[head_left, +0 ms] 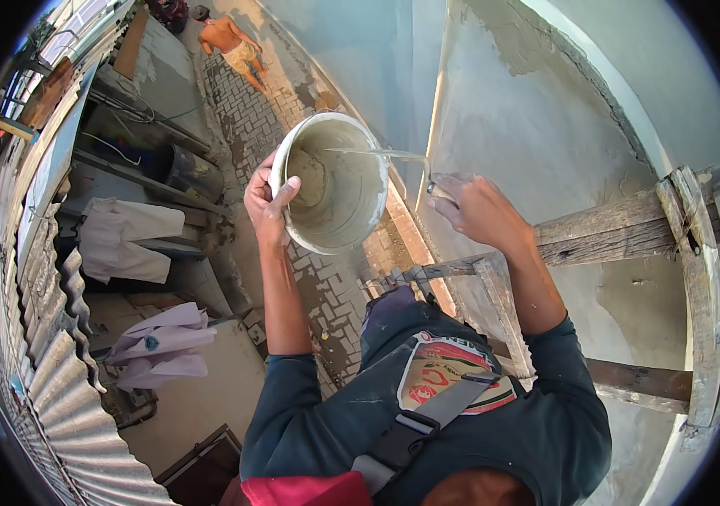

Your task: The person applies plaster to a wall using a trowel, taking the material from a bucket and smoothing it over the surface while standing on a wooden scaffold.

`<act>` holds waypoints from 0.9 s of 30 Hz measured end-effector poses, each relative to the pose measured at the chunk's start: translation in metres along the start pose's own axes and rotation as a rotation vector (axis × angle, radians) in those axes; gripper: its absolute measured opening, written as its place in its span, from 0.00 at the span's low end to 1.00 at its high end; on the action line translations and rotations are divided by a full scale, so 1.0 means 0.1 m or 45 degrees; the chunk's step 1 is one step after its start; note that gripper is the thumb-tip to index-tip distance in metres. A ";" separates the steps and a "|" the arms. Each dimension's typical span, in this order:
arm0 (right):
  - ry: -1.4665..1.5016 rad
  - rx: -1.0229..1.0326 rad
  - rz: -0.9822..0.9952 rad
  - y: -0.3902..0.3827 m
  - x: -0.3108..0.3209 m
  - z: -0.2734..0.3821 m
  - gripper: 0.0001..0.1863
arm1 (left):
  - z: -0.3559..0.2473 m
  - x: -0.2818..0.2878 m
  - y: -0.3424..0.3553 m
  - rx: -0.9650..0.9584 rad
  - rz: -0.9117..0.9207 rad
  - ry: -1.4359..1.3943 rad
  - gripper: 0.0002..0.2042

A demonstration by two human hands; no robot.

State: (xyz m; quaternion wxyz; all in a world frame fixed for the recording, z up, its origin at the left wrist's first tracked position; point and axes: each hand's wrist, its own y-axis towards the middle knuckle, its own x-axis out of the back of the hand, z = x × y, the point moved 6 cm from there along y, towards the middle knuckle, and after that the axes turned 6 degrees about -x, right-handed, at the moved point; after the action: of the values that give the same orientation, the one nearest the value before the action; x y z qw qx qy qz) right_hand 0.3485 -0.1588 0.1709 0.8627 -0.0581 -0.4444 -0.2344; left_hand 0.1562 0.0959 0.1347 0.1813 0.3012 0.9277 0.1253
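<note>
My left hand (267, 198) grips the side of a white plastic bucket (364, 211), thumb over the rim. The bucket is tilted toward me, showing wet grey mortar (318, 194) coating its inside. My right hand (474, 207), to the right of the bucket, is closed on the handle of a trowel (385, 153), whose thin metal blade reaches leftward into or over the bucket's mouth. Both forearms come up from the lower part of the view.
Wooden scaffold beams (600, 226) cross the right side beside a grey plastered wall (528, 126). Below lies a paved alley (339, 312) where another person (229, 42) walks shirtless. Corrugated roofing (90, 413) and hanging clothes (128, 240) line the left.
</note>
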 end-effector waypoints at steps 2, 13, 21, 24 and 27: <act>-0.254 0.074 0.049 0.12 -0.01 0.17 0.15 | 0.00 -0.15 0.10 0.009 0.082 0.010 0.12; -0.146 0.272 -0.010 0.20 -0.97 0.14 0.10 | -0.05 -0.51 0.19 -0.074 0.247 -0.269 0.09; 0.120 -0.178 0.053 0.26 -0.58 -0.03 0.15 | 0.06 -0.63 0.17 -0.148 0.333 -0.491 0.08; -0.035 0.061 -0.082 0.17 -0.67 0.17 0.11 | 0.08 -0.71 0.20 -0.132 0.330 -0.502 0.10; -0.143 0.189 0.016 0.08 -0.60 0.22 0.09 | 0.04 -0.75 0.23 -0.166 0.309 -0.505 0.10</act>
State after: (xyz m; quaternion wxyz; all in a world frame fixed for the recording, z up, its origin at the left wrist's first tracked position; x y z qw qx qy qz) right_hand 0.3064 -0.1243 0.1373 0.8398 -0.0097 -0.5079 -0.1917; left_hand 0.2266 0.0693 0.1586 0.3626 0.4170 0.8209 0.1442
